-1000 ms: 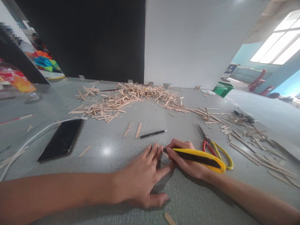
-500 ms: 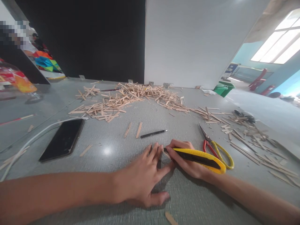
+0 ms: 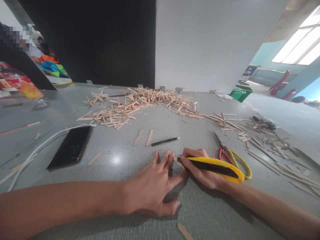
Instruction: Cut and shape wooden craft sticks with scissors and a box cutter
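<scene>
Centrally, one yellow knife (image 3: 215, 167) tight in right hand (image 3: 201, 176); left hand (image 3: 152, 187) flat, fingers (image 3: 167, 159) spread; one pen (image 3: 165, 141) beyond.

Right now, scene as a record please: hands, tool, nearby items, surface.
left hand: flat, palm down, fingers spread
right hand: gripping yellow utility knife, its tip down beside the left fingers
near right: red-and-yellow scissors
ahead: black pen, two loose sticks, stick pile behind
left side: phone, white cable
surface: grey table
</scene>
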A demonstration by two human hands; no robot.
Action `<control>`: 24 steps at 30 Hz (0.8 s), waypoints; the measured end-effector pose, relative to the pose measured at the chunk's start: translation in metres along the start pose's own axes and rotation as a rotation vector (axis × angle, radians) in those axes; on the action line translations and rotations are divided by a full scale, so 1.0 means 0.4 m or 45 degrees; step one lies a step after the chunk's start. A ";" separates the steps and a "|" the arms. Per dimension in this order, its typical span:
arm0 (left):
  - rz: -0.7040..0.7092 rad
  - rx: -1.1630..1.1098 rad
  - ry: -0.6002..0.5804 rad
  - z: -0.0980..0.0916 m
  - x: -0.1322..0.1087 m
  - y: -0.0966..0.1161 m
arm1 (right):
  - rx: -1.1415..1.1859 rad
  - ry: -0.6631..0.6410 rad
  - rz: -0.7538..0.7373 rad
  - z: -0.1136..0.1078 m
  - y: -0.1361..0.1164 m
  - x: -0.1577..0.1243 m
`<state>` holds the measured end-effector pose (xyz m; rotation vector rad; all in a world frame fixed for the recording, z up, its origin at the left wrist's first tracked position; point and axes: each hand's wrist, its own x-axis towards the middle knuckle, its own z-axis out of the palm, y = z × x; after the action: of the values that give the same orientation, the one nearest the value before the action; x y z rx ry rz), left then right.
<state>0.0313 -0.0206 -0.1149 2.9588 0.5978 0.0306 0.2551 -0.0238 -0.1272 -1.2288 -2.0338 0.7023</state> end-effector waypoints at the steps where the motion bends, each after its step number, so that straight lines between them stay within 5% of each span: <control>1: 0.000 0.013 0.004 0.002 0.000 0.000 | 0.002 -0.002 0.000 -0.001 0.000 0.000; 24: 0.087 0.122 0.030 0.004 -0.002 -0.003 | 0.124 0.087 0.130 -0.007 -0.003 -0.003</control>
<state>0.0301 -0.0200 -0.1167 3.0748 0.5143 0.0445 0.2569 -0.0249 -0.1249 -1.2890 -1.8703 0.7876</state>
